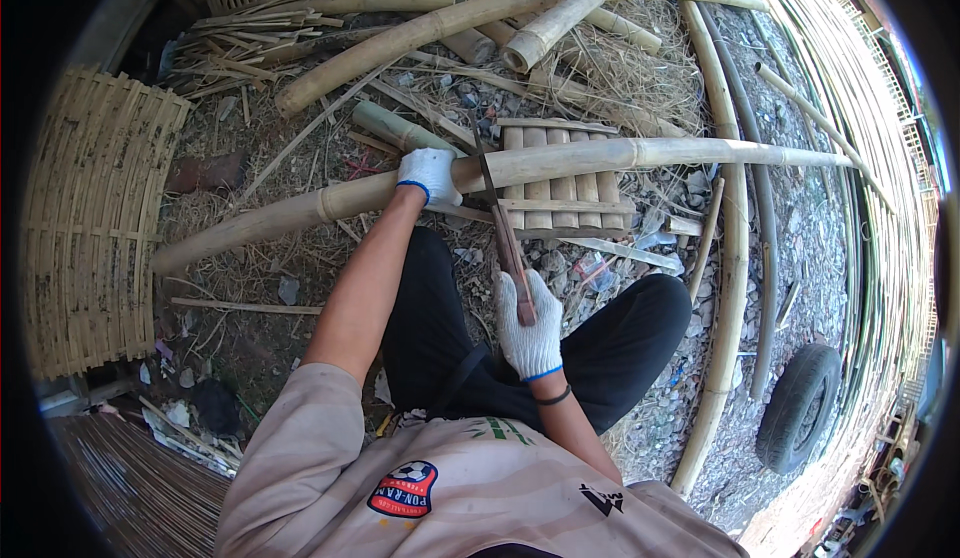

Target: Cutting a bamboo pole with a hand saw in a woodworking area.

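One gloved right hand (528,325) is gripping a saw (505,233) by its handle; beyond it, the left hand (429,175) is holding a bamboo pole (560,161) just beside the blade; the pole is passing over a slatted rack (565,206); long, light strokes, fingers clear, should be serving best; another pole (400,42) is lying farther off.

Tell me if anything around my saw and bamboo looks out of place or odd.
Yes, two things. A black tire sits on the gravelly ground at the far right, odd amid so much bamboo. Crumpled plastic litter also lies to the right of the saw, looking like stray rubbish.
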Available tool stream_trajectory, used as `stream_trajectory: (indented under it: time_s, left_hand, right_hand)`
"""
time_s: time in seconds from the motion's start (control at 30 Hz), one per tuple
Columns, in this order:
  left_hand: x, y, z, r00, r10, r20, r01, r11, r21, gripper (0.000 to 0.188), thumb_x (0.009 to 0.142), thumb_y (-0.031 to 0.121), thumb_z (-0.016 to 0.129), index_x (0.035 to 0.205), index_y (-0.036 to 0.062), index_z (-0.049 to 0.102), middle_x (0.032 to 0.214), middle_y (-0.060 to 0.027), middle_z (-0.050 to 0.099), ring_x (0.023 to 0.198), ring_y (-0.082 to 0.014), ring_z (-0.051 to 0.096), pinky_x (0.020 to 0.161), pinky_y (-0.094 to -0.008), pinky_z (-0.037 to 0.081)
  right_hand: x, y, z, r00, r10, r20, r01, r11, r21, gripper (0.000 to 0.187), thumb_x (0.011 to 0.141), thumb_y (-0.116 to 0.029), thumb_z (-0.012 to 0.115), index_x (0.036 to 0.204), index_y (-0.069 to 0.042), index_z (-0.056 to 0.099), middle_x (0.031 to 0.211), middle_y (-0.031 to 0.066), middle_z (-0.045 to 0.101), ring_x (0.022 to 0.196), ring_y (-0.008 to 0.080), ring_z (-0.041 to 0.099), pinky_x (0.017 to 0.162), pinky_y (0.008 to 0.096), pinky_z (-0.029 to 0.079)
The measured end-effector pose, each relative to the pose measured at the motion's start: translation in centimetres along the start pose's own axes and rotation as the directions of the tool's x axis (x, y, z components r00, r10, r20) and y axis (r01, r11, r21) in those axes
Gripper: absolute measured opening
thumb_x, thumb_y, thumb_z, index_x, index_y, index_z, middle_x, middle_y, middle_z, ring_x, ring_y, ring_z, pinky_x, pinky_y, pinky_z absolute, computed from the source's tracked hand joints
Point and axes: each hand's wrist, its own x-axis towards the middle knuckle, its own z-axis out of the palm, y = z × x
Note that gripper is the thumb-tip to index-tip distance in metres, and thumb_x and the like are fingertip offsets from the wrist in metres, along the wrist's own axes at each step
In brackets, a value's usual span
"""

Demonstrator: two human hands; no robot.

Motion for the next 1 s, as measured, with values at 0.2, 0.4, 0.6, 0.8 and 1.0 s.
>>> stream_trajectory:
  time_s: [0.2, 0.4, 0.6, 0.8, 1.0]
  left_hand:
    - [0.1, -0.4, 0.5, 0.998, 0.016, -0.055, -0.016, 1.000, 0.007, 0.062, 0.062, 0.042, 0.085, 0.114, 0.0120, 0.070, 0.115, -0.0172, 0.072, 0.108, -0.0353, 0.069, 0.095, -0.0468, 0.056]
    - [1.5, -0.2, 0.3, 1.000, 0.018, -0.001, -0.018, 0.999, 0.038, 0.065, 0.063, 0.044, 0.086, 0.117, 0.0128, 0.069, 0.119, -0.0168, 0.071, 0.111, -0.0346, 0.068, 0.097, -0.0464, 0.055]
    - [-0.3, -0.2, -0.6, 0.999, -0.041, 0.017, 0.040, 0.999, 0.010, 0.068, 0.061, 0.043, 0.087, 0.120, 0.0150, 0.069, 0.119, -0.0165, 0.071, 0.110, -0.0343, 0.069, 0.096, -0.0461, 0.056]
    - [0.7, -0.2, 0.6, 1.000, -0.015, 0.002, 0.015, 1.000, 0.017, 0.068, 0.060, 0.040, 0.087, 0.121, 0.0154, 0.070, 0.121, -0.0158, 0.071, 0.111, -0.0338, 0.069, 0.097, -0.0455, 0.055]
    - [0.0, 0.2, -0.6, 0.999, -0.045, 0.009, 0.045, 0.999, -0.001, 0.065, 0.061, 0.041, 0.087, 0.118, 0.0159, 0.071, 0.119, -0.0150, 0.072, 0.111, -0.0336, 0.069, 0.098, -0.0458, 0.055]
  right_hand:
    - [2.6, 0.3, 1.8, 0.999, -0.032, -0.028, 0.032, 0.999, 0.020, 0.029, 0.099, -0.024, 0.066, 0.084, 0.000, 0.060, 0.069, 0.0217, 0.062, 0.066, 0.0408, 0.065, 0.057, 0.0416, 0.048]
    - [4.6, 0.5, 2.6, 0.998, -0.057, -0.030, 0.057, 0.998, 0.009, 0.032, 0.102, -0.029, 0.060, 0.088, 0.000, 0.062, 0.072, 0.0238, 0.061, 0.068, 0.0452, 0.062, 0.059, 0.0440, 0.049]
    - [1.2, 0.2, 1.0, 1.000, 0.016, -0.002, -0.016, 0.997, 0.077, 0.029, 0.102, -0.023, 0.062, 0.084, 0.000, 0.060, 0.065, 0.0197, 0.057, 0.058, 0.0304, 0.061, 0.057, 0.0372, 0.047]
    - [3.4, 0.1, 1.8, 1.000, -0.011, -0.017, 0.012, 0.997, 0.073, 0.027, 0.100, -0.022, 0.064, 0.085, 0.001, 0.061, 0.068, 0.0195, 0.060, 0.059, 0.0352, 0.062, 0.056, 0.0395, 0.047]
    - [1.1, 0.9, 1.1, 1.000, -0.013, -0.016, 0.015, 0.997, 0.078, 0.026, 0.100, -0.020, 0.065, 0.084, 0.000, 0.060, 0.066, 0.0175, 0.058, 0.057, 0.0308, 0.059, 0.055, 0.0379, 0.045]
